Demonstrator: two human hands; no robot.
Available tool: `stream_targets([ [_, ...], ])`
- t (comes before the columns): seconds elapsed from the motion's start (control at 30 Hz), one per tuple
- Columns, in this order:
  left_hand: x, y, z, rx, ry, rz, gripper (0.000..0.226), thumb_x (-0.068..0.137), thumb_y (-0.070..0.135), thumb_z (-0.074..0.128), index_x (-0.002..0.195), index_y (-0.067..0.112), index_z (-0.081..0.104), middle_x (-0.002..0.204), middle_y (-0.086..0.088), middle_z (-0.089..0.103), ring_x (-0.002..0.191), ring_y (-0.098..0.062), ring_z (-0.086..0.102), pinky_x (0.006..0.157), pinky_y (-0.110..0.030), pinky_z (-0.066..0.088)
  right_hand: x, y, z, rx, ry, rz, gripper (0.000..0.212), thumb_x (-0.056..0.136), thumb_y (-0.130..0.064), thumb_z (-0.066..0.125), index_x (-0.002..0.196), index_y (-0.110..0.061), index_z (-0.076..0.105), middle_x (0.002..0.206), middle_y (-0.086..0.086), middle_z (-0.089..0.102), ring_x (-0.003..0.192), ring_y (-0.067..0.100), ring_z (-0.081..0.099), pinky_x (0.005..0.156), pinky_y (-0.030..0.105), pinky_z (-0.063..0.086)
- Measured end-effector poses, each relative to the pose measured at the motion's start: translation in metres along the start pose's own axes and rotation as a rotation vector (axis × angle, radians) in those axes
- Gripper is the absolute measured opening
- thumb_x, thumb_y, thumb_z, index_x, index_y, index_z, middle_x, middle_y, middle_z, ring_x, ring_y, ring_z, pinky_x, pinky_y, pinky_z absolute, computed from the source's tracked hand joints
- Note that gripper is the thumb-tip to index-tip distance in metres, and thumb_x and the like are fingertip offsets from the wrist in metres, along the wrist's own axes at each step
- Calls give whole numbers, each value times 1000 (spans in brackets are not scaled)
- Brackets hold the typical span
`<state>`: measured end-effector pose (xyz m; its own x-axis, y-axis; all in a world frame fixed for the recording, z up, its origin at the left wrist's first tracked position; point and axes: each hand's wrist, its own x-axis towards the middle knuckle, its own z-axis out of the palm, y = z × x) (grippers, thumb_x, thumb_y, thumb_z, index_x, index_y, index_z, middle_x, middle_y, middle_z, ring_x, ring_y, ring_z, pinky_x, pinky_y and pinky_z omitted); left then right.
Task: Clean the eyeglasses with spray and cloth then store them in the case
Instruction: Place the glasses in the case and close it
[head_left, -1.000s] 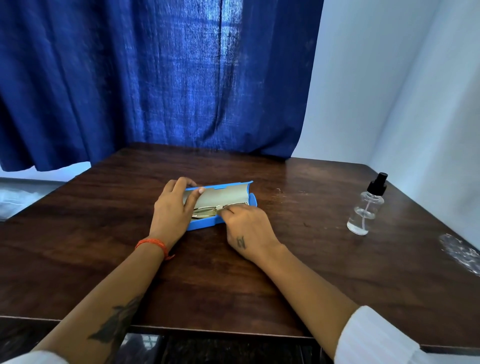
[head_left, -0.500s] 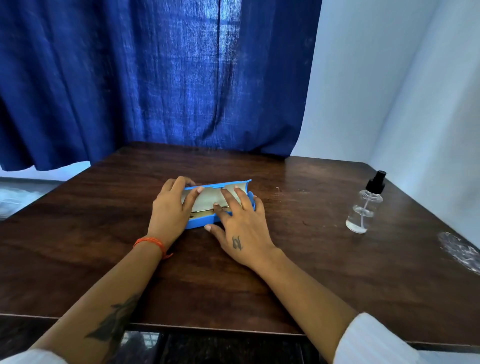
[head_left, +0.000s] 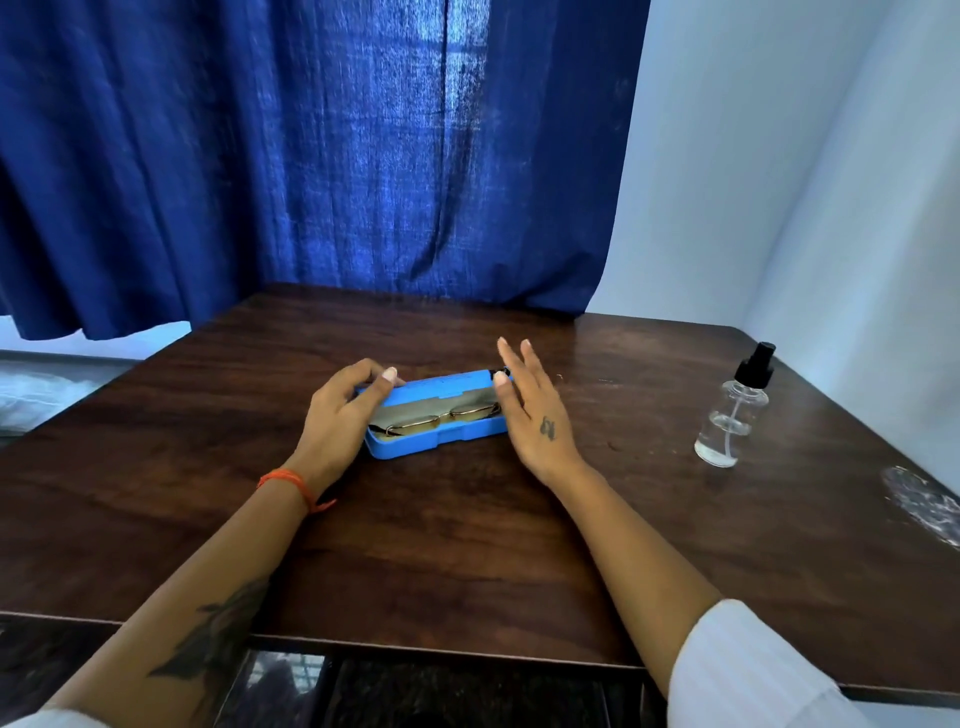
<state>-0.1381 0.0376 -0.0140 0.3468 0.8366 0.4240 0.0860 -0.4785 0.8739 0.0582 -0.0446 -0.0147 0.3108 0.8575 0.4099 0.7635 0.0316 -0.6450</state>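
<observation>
A blue glasses case (head_left: 441, 439) lies in the middle of the dark wooden table (head_left: 467, 545), its lid tipped partly down over the base. Gold-rimmed eyeglasses (head_left: 441, 420) rest folded inside on a grey lining or cloth. My left hand (head_left: 337, 415) grips the lid's left end, thumb on top. My right hand (head_left: 530, 410) hovers at the case's right end, fingers spread, thumb touching the lid edge. A clear spray bottle (head_left: 732, 415) with a black pump stands upright at the right.
A blue curtain (head_left: 311, 156) hangs behind the table's far edge. White walls close in on the right. A shiny crumpled wrapper (head_left: 922, 501) lies near the table's right edge. The front edge of the table runs just below my forearms.
My right hand lifted off the inside of the case and shifted to its right end. The lid came down from upright to a lower angle under my left hand.
</observation>
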Motion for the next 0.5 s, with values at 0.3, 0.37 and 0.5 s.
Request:
stream_targets([
  [0.3, 1, -3, -6, -4, -156, -48, 23, 80, 3, 67, 82, 26, 68, 96, -1, 67, 93, -19, 60, 88, -39, 47, 1, 4, 2, -37, 12, 3, 42, 99, -28, 41, 136, -10, 44, 134, 6, 43, 117, 11, 43, 91, 9, 25],
  [0.37, 0, -3, -7, 22, -181, -46, 26, 79, 3, 68, 90, 26, 68, 104, -2, 67, 100, -19, 60, 95, -39, 46, 0, 5, 2, -54, 4, -4, 43, 97, -28, 45, 136, -9, 45, 134, 5, 42, 119, 14, 43, 93, 14, 28],
  [0.5, -2, -2, -9, 73, -206, -26, 28, 78, 7, 70, 95, 30, 69, 110, 1, 67, 108, -17, 58, 99, -35, 43, -2, 5, 2, -94, 0, -15, 43, 97, -30, 45, 136, -12, 44, 141, 3, 39, 127, 15, 39, 101, 22, 30],
])
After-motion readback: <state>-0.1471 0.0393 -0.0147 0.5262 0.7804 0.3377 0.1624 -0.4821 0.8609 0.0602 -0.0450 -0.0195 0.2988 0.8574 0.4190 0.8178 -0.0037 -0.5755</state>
